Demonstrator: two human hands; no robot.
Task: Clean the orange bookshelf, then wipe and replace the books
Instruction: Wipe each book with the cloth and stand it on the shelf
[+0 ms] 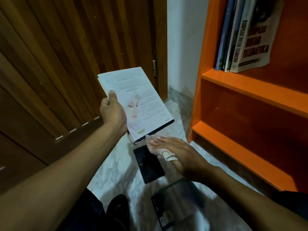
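Note:
My left hand grips a white book by its left edge, back cover up, held tilted above the floor. Just below the book's lower edge my right hand holds a pale cloth bunched under flat fingers. The orange bookshelf stands at the right. Several books stand upright on its upper shelf, leaning left. The two lower shelves show no books.
A black book lies flat on the marbled floor under my right hand. Another dark book lies nearer to me. A slatted wooden door fills the left. My dark trouser leg is at the bottom.

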